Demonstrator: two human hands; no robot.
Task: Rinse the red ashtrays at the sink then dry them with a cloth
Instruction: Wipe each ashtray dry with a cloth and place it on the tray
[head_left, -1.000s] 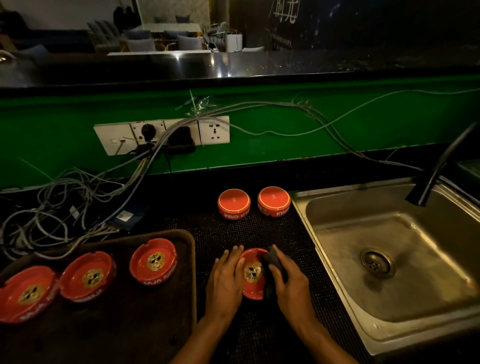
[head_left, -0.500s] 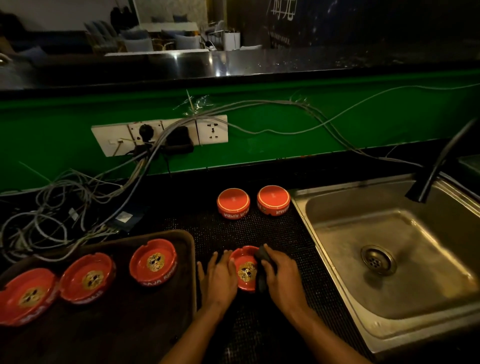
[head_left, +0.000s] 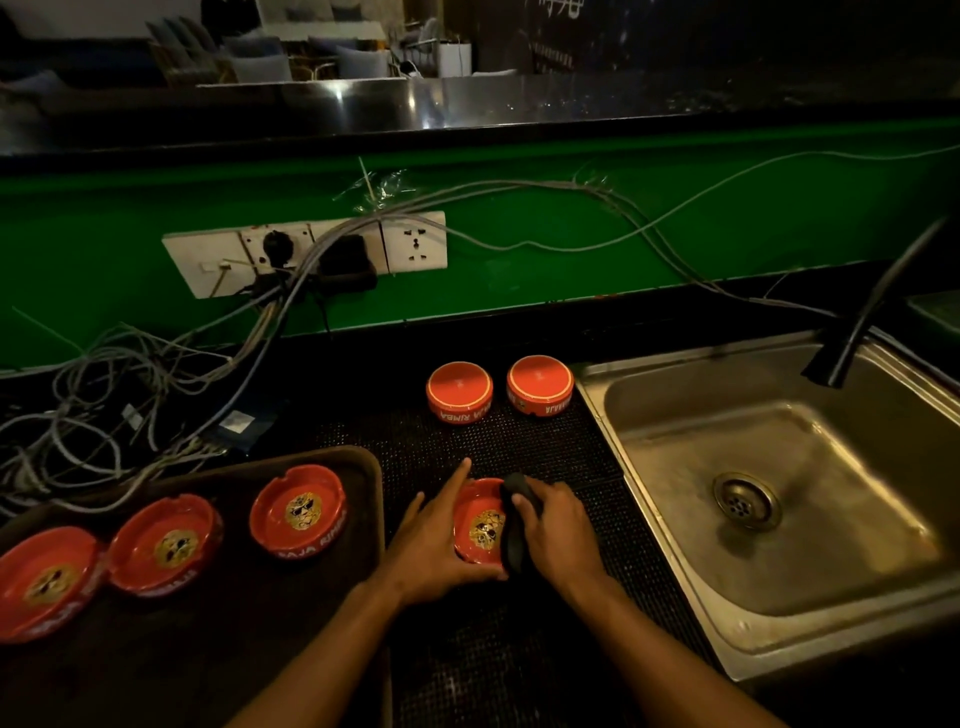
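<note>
A red ashtray with a gold emblem sits upright on the black dotted mat near the counter's front. My left hand holds its left rim, thumb under the near edge and forefinger stretched along the far side. My right hand grips a dark cloth and presses it into the ashtray's right half. Two more red ashtrays stand upside down at the back of the mat. Three others lie upright on a dark tray at the left.
A steel sink with a drain lies right of the mat, a dark tap leaning over its far corner. A tangle of grey cables runs from a wall socket strip on the green wall down to the counter's back left.
The cloth hand has shifted across the ashtray's right side, and my left forefinger now reaches further along the far rim. The ashtray stays in the same spot on the mat.
</note>
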